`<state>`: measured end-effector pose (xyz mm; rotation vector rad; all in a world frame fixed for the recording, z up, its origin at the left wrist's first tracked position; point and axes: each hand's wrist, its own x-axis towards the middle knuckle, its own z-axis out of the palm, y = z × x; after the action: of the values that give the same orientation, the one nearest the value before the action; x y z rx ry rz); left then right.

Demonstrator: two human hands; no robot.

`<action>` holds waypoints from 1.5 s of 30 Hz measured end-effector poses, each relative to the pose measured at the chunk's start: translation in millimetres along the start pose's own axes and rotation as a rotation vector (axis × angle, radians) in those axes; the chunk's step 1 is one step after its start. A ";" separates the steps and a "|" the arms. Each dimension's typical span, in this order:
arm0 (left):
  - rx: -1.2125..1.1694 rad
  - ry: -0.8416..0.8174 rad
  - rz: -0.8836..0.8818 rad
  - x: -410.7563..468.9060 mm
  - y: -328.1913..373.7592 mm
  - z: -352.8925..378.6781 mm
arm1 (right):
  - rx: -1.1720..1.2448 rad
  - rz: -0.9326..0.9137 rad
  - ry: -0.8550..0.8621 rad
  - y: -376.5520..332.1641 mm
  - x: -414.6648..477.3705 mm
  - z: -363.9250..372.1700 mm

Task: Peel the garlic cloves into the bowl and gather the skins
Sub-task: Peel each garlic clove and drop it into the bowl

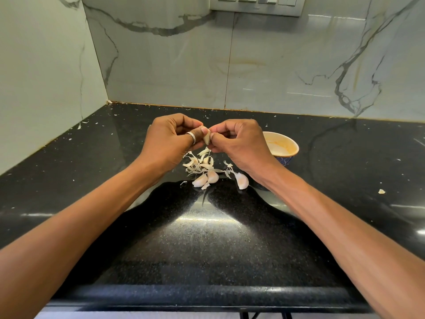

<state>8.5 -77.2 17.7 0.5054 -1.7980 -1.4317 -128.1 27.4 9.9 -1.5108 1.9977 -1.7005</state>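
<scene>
Item: garlic clove [206,137], pinched between left hand [171,140] and right hand [239,143] above the skins [197,163]; peeling in hand, apparently part-stripped. Three cloves [208,178] wait beside them. Next: drop into bowl [288,140], right.

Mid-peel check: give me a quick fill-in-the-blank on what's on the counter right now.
The left hand and right hand together pinch one garlic ____. The bowl stands on the person's ____ side, partly behind the right hand. The skins lie in a loose pile on the ____ countertop.
Missing words: clove; right; black.
</scene>
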 end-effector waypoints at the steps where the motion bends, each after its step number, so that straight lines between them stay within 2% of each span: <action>1: 0.006 0.000 0.002 0.3 -0.6 0.1 | -0.001 0.000 0.002 0.4 0.0 0.2; 17: -0.036 0.005 -0.004 0.0 1.8 1.1 | 0.010 0.023 0.037 0.0 1.3 -0.6; 25: -0.062 0.017 -0.028 -1.2 4.5 1.1 | 0.103 0.072 0.021 -1.9 2.0 0.7; 31: -0.051 0.031 -0.037 0.3 3.5 0.1 | 0.080 0.054 -0.007 -2.3 -0.3 0.3; 45: -0.045 -0.073 -0.084 -1.2 5.6 0.1 | -0.012 0.013 0.009 0.8 2.0 0.9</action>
<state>10.0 -74.7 22.6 0.5165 -1.8165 -1.5623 -129.0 25.2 9.8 -1.4927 2.0210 -1.6971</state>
